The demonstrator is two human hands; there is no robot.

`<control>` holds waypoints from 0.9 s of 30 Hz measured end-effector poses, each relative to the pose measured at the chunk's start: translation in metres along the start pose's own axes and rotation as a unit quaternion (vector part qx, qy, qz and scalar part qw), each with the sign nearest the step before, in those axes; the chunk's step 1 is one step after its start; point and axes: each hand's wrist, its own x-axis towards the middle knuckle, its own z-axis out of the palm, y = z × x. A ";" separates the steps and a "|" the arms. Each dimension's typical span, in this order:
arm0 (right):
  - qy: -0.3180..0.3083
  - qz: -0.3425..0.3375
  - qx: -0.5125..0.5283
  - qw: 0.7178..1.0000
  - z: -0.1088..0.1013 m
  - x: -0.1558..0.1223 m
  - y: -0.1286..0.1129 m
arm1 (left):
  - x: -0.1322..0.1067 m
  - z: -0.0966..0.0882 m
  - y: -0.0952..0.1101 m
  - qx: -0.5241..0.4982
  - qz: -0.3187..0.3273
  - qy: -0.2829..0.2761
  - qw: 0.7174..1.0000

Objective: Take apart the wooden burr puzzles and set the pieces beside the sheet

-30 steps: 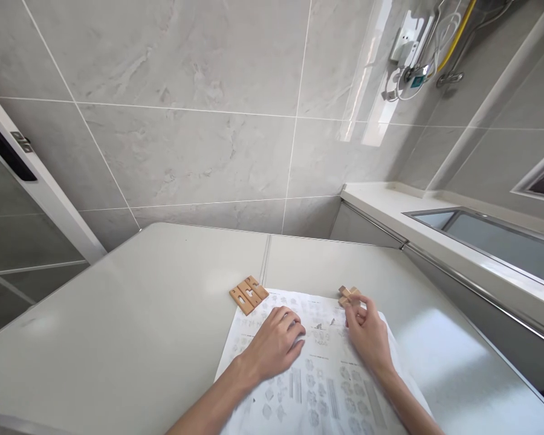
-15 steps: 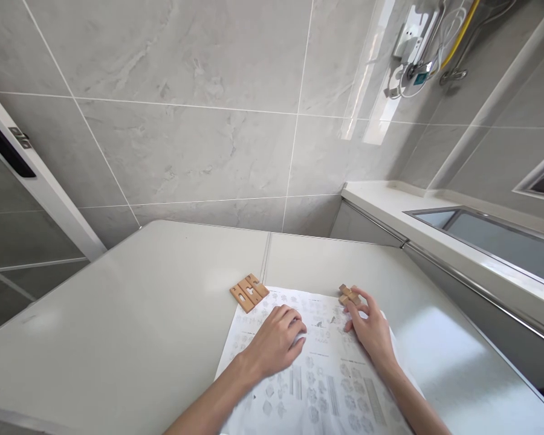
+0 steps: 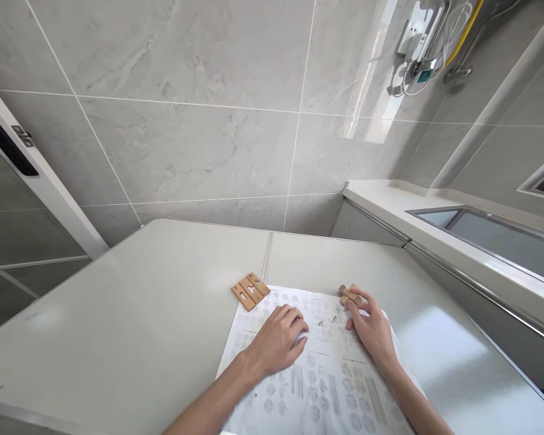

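A printed sheet of diagrams [image 3: 326,380] lies on the pale table [image 3: 140,314]. My left hand [image 3: 278,341] rests palm down on the sheet with its fingers curled loosely, holding nothing. My right hand [image 3: 372,326] sits at the sheet's far right corner, its fingertips pinched on a small wooden puzzle assembly [image 3: 348,294] that rests on the paper's edge. A flat row of notched wooden puzzle pieces [image 3: 250,292] lies just beyond the sheet's far left corner, a short way ahead of my left hand.
A grey tiled wall [image 3: 199,139] rises behind the table. A white counter with a steel sink [image 3: 494,235] runs along the right. A wall socket with cables and a yellow hose [image 3: 424,48] hangs at the upper right. A glass door with a black handle [image 3: 9,157] stands on the left.
My right hand lowered its fingers onto the small wooden assembly and settled it on the paper's corner. My left hand stayed put. The view shifted slightly.
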 end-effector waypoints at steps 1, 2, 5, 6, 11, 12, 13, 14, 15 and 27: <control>-0.001 -0.003 0.000 1.000 0.000 0.000 0.000 | 0.000 0.000 0.000 0.001 -0.002 -0.002 1.000; -0.002 -0.005 0.001 1.000 0.000 0.000 0.000 | 0.000 0.000 0.000 0.002 -0.003 -0.004 1.000; -0.014 -0.009 0.028 0.999 0.003 -0.001 0.000 | 0.000 0.000 0.000 0.000 -0.006 -0.007 1.000; -0.023 -0.013 0.048 0.998 0.004 -0.002 0.000 | 0.001 0.000 0.001 -0.002 -0.007 -0.008 1.000; -0.111 -0.051 0.159 0.980 0.011 -0.010 -0.007 | 0.001 0.000 0.006 -0.072 -0.075 0.013 0.994; -0.135 -0.057 0.179 0.973 0.011 -0.013 -0.010 | 0.002 -0.001 0.008 -0.096 -0.103 0.020 0.990; -0.158 -0.062 0.199 0.965 0.012 -0.016 -0.012 | 0.002 -0.003 0.010 -0.120 -0.130 0.024 0.984; -0.182 -0.066 0.219 0.956 0.012 -0.019 -0.015 | 0.003 -0.004 0.012 -0.145 -0.155 0.027 0.977; -0.203 -0.066 0.237 0.948 0.012 -0.021 -0.017 | 0.004 -0.007 0.014 -0.170 -0.177 0.028 0.969; -0.390 -0.017 0.356 0.849 0.019 -0.038 -0.020 | 0.011 -0.017 0.025 -0.347 -0.188 -0.004 0.919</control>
